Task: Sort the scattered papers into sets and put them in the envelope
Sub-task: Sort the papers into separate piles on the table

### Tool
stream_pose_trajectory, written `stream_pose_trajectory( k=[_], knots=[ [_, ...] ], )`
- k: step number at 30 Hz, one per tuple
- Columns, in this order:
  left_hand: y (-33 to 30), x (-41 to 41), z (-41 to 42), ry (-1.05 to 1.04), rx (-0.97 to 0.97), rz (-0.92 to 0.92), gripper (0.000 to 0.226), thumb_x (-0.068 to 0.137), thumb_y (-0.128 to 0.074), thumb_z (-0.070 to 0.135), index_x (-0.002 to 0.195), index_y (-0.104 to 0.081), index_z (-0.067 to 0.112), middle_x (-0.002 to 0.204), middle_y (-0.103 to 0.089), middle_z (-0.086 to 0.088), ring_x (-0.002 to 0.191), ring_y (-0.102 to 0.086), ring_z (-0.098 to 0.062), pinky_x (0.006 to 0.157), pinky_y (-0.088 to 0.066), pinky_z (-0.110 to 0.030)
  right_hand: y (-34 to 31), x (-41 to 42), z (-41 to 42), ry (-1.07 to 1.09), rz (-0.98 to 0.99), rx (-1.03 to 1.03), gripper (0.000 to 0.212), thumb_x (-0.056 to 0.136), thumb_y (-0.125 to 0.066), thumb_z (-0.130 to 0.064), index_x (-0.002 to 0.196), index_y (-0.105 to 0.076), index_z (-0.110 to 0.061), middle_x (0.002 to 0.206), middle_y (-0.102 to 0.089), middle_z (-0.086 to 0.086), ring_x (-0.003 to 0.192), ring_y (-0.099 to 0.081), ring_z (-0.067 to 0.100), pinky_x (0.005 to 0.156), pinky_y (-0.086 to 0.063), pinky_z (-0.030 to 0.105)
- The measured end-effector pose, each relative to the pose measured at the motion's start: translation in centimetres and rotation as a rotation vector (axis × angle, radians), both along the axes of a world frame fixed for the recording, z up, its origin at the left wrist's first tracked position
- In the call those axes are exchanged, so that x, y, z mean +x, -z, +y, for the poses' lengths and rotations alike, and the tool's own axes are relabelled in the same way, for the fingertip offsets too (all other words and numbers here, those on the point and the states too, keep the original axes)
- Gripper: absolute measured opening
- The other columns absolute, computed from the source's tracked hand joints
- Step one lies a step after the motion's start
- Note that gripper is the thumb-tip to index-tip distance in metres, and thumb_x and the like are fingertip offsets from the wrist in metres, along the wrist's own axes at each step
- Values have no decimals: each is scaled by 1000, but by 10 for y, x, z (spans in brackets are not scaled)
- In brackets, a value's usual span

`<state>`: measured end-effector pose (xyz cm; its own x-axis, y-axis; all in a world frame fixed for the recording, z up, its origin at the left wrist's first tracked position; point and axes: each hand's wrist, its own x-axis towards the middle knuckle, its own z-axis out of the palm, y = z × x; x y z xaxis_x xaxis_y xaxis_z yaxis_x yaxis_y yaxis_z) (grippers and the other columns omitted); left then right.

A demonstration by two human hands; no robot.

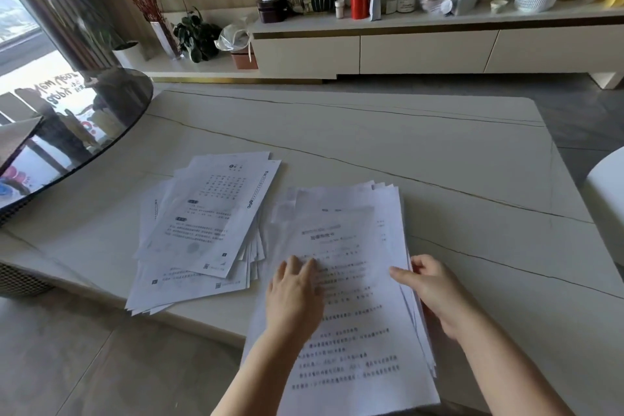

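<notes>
Two piles of printed white paper lie on the pale marble table (pixel 422 152). The near pile (pixel 358 233) sits in front of me and hangs over the table's front edge. My left hand (pixel 293 294) rests flat on its top sheet with fingers straight. My right hand (pixel 432 290) grips the pile's right edge, thumb on top and fingers tucked under the sheets. A looser, fanned pile (pixel 209 223) lies to the left, its top page showing a table and text blocks. No envelope is in view.
A dark round glass tabletop (pixel 84 132) overlaps the table's left end. A white chair (pixel 607 199) stands at the right. A long low cabinet (pixel 422 51) at the back carries bottles, a red canister, a white basket, plants and bags. Tiled floor lies below the table's front edge.
</notes>
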<state>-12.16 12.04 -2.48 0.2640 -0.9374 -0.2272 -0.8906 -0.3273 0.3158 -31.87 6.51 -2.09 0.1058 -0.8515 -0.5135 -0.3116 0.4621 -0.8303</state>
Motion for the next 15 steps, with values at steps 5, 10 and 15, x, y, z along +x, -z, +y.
stream_pose_trajectory(
  k=[5, 10, 15],
  knots=[
    [5, -9, -6, 111, -69, 106, 53, 96, -47, 28, 146, -32, 29, 150, -30, 9, 140, -21, -15, 114, -23, -31, 12, 13, 2, -65, 105, -120, 42, 83, -67, -7, 118, -45, -12, 113, -57, 5, 104, -57, 25, 90, -48, 38],
    [-2, 17, -8, -311, -209, 284, 71, 88, -62, 25, 149, -25, 18, 151, -31, -9, 137, -28, -26, 112, -25, -35, 1, -10, -1, 20, -77, -161, 23, 86, -61, 3, 95, -54, -16, 103, -67, 13, 90, -65, 30, 84, -53, 49],
    [-16, 37, -6, -516, -165, 905, 106, 78, -76, 33, 153, -2, 20, 151, -33, -9, 134, -39, -25, 112, -33, -42, -20, -36, 0, 50, -283, -219, 27, 85, -58, 4, 105, -59, -14, 100, -72, 7, 87, -70, 20, 69, -58, 29]
  ],
)
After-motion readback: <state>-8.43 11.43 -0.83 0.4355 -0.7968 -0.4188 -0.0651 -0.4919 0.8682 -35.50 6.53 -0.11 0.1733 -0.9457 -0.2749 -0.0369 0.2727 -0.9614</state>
